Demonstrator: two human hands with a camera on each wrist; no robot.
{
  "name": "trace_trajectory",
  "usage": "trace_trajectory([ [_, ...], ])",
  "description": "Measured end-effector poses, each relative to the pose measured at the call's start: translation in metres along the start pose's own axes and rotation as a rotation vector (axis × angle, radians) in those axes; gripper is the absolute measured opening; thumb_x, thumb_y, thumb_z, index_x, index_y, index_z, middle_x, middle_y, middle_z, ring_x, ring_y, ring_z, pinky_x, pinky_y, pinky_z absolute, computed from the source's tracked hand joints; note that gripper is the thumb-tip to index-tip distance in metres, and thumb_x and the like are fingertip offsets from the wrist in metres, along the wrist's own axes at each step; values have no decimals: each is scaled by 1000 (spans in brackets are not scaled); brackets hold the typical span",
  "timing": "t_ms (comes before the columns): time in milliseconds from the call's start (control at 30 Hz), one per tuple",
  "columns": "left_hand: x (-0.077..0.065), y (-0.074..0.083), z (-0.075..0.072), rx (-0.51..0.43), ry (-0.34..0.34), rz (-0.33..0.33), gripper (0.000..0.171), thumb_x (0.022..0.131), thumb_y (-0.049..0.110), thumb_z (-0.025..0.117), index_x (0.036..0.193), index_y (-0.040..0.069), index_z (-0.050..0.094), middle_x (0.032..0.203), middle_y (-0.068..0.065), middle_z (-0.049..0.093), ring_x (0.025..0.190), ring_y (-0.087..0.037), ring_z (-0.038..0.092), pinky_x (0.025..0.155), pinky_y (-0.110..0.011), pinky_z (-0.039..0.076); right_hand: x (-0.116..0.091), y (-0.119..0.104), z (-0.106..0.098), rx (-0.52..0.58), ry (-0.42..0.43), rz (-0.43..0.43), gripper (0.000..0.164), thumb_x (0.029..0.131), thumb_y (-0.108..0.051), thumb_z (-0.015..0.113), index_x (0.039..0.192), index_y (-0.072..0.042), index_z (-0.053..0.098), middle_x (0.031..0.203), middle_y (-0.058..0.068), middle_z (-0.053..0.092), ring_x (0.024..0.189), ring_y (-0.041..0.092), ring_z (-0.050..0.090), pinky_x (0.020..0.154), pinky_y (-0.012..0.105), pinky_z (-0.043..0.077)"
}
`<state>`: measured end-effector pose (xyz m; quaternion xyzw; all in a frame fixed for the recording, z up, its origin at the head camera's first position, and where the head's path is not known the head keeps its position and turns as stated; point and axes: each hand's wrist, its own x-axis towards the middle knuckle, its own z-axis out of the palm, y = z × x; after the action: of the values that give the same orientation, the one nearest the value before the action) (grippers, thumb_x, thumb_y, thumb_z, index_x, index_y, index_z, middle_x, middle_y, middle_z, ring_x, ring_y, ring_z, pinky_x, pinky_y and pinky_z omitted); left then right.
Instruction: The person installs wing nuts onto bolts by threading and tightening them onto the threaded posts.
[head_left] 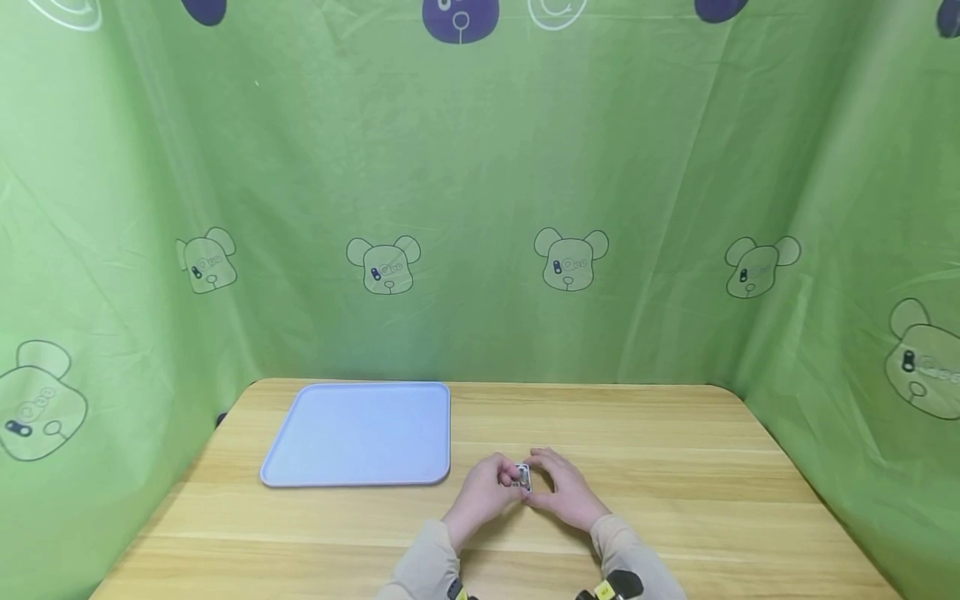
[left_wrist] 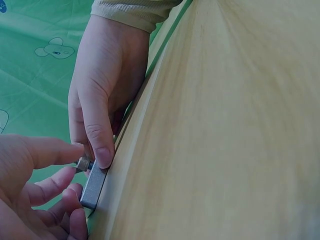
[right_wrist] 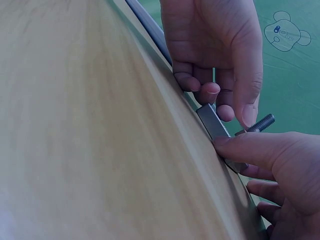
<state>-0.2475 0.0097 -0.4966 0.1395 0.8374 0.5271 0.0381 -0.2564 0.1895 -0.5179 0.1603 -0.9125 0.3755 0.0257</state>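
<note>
A small grey metal block (right_wrist: 215,123) lies flat on the wooden table between the two hands. My right hand (head_left: 564,493) grips it, the thumb (left_wrist: 103,156) on its near side and the other fingers beyond. From the left, my left hand (head_left: 482,493) pinches a small metal bolt (right_wrist: 264,122) between thumb and forefinger, right over the block. Its threaded shank shows in the right wrist view, tilted upward. The left hand's lower fingers are loosely curled beside the block's end. Fingers hide where bolt and block meet, so I cannot tell whether they are joined.
A light-blue tray (head_left: 360,435) with a low rim lies on the table (head_left: 675,450), to the left of the hands and farther back. Green curtains (head_left: 480,167) with bear drawings hang behind the table and along both sides.
</note>
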Motion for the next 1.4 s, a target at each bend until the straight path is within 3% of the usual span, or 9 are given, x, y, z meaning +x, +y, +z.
trace_trajectory([
  [333,2,-2,-1,28,-19,15,19,79,9,74,96,4,68,78,1,55,71,-8,46,61,-20,39,0,0,0,-3,1,1,60,76,-32,80,126,-5,59,146,21,46,141,46,32,113,67,19],
  [633,3,-4,0,135,9,51,12,87,10,66,98,8,70,84,1,61,75,-6,48,66,-22,41,0,0,1,7,-9,30,63,76,-33,80,129,-6,57,148,19,44,142,45,30,114,67,17],
  [767,2,-3,0,75,13,22,15,85,9,69,98,5,63,81,1,58,72,-6,48,64,-20,41,0,0,1,12,-10,28,62,76,-33,80,127,-6,58,148,19,44,142,45,29,114,67,16],
  [933,0,-2,0,34,20,6,21,79,6,74,87,6,54,80,1,56,72,-9,49,64,-21,42,0,0,1,6,-9,28,61,77,-34,79,127,-7,58,148,19,45,142,45,29,114,67,17],
  [1100,0,-2,0,41,12,13,21,76,6,77,82,6,57,78,0,56,70,-9,48,63,-20,41,-1,-1,0,0,-4,21,60,77,-34,79,126,-6,58,147,20,45,141,46,30,114,67,17],
  [1400,1,-2,0,-10,-6,8,23,75,6,77,93,2,63,84,-7,59,73,-9,48,64,-20,41,-1,-1,0,-10,5,-4,58,77,-30,79,125,-5,59,145,22,47,140,47,32,113,67,19],
])
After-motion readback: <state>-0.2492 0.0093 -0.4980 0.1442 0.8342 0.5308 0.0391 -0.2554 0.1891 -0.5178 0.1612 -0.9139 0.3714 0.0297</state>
